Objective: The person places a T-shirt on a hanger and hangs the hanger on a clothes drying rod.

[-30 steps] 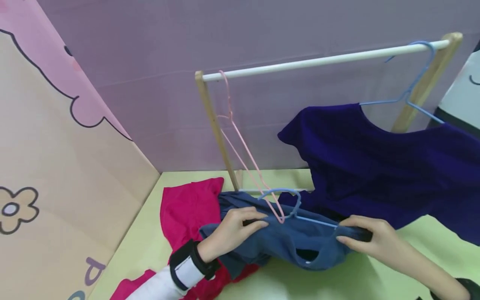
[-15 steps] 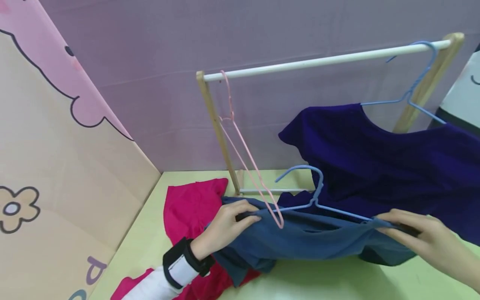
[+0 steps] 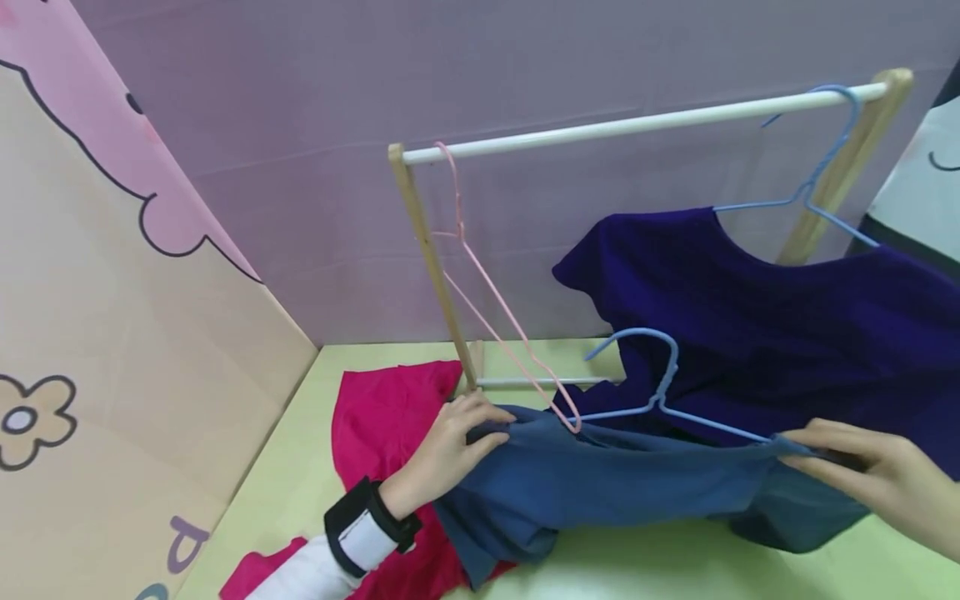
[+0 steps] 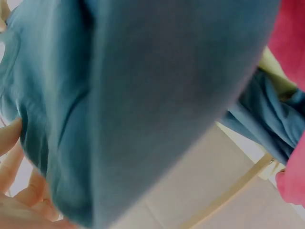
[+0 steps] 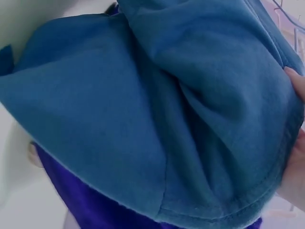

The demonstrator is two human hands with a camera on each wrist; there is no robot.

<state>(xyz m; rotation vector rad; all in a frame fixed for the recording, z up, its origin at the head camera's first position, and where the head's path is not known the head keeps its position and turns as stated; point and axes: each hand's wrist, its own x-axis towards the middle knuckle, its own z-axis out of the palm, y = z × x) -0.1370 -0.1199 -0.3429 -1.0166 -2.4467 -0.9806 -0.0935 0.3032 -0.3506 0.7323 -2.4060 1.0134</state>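
Blue-grey woven-look cloth garment (image 3: 630, 487): held up at the front of the pale-green counter (image 3: 622, 571), lower part drooping toward the surface, L side overlapping the crimson cloth garment (image 3: 390, 417).

Grip status: L hand (image 3: 450, 450), fingers & thumb pinched on upper edge at L end; R hand (image 3: 873, 467), same pinch at R end. Gap approx. cloth thickness, both sides. Edge between hands fairly taut.

Light-blue thin-wire hanger (image 3: 660, 400): hook up; arms run to garment's upper edge, tips hidden by cloth.

Handling (est.): garment lt. wt., soft, limp, not fragile; sags wherever unsupported. Hanger semi-stiff, prob. smooth, so cloth may slip. Rec. hold: both shoulder ends, pinching cloth + hanger tip tog. if reachable; alt., hanger neck below hook.

Caution: pink thin-wire hanger (image 3: 491, 287), hung fr. white rail (image 3: 645, 125), overlaps the edge in head view; contact can't be confirmed. Snag risk.
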